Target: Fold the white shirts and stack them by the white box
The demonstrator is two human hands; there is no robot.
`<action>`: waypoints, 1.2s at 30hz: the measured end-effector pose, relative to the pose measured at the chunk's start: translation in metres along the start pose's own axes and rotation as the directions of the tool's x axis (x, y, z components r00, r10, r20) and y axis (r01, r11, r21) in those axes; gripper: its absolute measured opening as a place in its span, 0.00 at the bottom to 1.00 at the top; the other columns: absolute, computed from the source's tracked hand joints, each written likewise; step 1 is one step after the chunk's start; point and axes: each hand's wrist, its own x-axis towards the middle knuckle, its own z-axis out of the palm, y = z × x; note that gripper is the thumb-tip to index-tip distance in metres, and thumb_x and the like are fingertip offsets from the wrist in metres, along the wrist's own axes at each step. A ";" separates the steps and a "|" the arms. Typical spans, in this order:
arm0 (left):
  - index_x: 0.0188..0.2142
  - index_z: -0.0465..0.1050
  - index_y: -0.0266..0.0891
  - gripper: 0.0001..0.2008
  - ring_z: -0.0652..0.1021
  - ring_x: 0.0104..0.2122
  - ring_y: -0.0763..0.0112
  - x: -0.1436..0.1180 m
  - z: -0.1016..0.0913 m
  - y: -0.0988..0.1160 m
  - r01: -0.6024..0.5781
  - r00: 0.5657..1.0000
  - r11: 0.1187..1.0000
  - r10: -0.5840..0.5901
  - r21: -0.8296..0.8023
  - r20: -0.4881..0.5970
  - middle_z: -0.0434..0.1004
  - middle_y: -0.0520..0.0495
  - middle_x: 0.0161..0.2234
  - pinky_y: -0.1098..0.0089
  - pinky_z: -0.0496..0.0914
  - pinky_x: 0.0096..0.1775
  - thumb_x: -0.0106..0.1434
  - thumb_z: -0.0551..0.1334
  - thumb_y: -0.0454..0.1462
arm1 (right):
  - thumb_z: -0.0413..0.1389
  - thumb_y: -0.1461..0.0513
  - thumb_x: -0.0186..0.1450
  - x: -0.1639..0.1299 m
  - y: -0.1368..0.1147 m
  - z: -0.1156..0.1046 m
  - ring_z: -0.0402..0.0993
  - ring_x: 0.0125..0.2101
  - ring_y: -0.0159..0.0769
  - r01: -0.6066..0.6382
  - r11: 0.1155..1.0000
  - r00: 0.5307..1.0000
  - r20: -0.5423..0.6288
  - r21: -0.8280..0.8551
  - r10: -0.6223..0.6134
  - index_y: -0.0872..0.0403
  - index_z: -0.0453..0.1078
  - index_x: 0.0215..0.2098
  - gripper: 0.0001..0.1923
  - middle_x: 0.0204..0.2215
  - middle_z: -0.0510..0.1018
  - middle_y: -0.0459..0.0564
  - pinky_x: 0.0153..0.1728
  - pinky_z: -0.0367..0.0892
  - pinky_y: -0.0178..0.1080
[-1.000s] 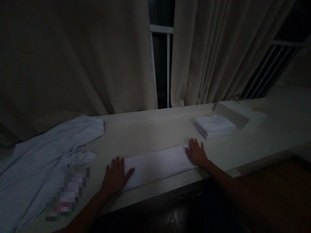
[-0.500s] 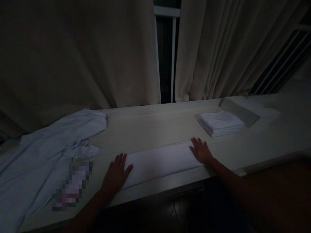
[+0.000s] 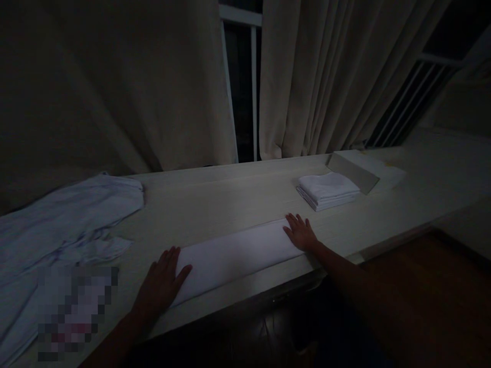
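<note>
A long white cloth (image 3: 233, 254), folded into a narrow strip, lies along the front of a pale wooden counter (image 3: 230, 199). My left hand (image 3: 161, 283) rests flat on the strip's left end, fingers spread. At the strip's right end my right hand (image 3: 299, 233) presses down flat, fingers apart. Neither hand grips anything. The room is dim.
A crumpled pale blue garment (image 3: 57, 225) covers the counter's left end. A stack of folded white cloths (image 3: 328, 189) sits at the right, with a flat pale box (image 3: 364, 167) behind it. Beige curtains (image 3: 314, 76) hang behind the counter. Dark floor lies below right.
Both hands stay flat on the ends of the folded strip. The view has shifted slightly, so everything sits a little further left than half a second ago.
</note>
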 end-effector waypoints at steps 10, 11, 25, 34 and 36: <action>0.69 0.39 0.36 0.38 0.47 0.68 0.55 0.000 -0.009 -0.012 -0.045 0.996 0.998 0.042 0.034 0.077 0.42 0.41 0.70 0.52 0.48 0.64 0.66 0.45 0.54 | 0.28 0.43 0.70 0.005 0.007 0.013 0.39 0.68 0.50 0.002 1.000 1.000 -0.005 0.007 -0.002 0.47 0.38 0.71 0.36 0.69 0.46 0.46 0.64 0.40 0.60; 0.69 0.39 0.37 0.38 0.47 0.68 0.56 0.000 -0.010 -0.011 -0.046 0.996 0.998 0.043 0.037 0.073 0.41 0.41 0.70 0.52 0.48 0.65 0.66 0.45 0.54 | 0.28 0.43 0.70 0.006 0.008 0.014 0.39 0.68 0.50 -0.003 1.000 1.000 -0.010 0.015 0.003 0.47 0.38 0.71 0.36 0.69 0.47 0.45 0.63 0.40 0.61; 0.69 0.38 0.40 0.39 0.50 0.68 0.57 0.000 -0.014 -0.012 -0.031 0.995 0.998 0.025 0.063 0.097 0.45 0.44 0.69 0.53 0.50 0.65 0.65 0.48 0.54 | 0.30 0.43 0.70 0.021 0.003 0.005 0.31 0.68 0.54 0.031 0.999 0.998 -0.051 -0.021 -0.032 0.50 0.43 0.70 0.36 0.69 0.48 0.47 0.63 0.29 0.65; 0.69 0.39 0.39 0.38 0.51 0.67 0.56 0.000 -0.013 -0.013 -0.046 0.996 0.998 0.042 0.051 0.083 0.45 0.42 0.69 0.53 0.52 0.65 0.66 0.47 0.54 | 0.36 0.44 0.71 -0.015 -0.139 -0.012 0.34 0.69 0.41 0.482 0.858 0.874 -0.022 0.177 -0.486 0.53 0.46 0.70 0.36 0.69 0.47 0.50 0.67 0.31 0.50; 0.69 0.39 0.38 0.39 0.52 0.67 0.55 0.001 -0.011 -0.016 -0.057 0.995 0.997 0.053 0.052 0.079 0.46 0.41 0.69 0.52 0.52 0.64 0.65 0.48 0.54 | 0.38 0.44 0.71 -0.026 -0.159 -0.007 0.37 0.68 0.42 0.558 0.792 0.821 -0.025 0.249 -0.571 0.54 0.47 0.69 0.36 0.68 0.49 0.51 0.67 0.34 0.51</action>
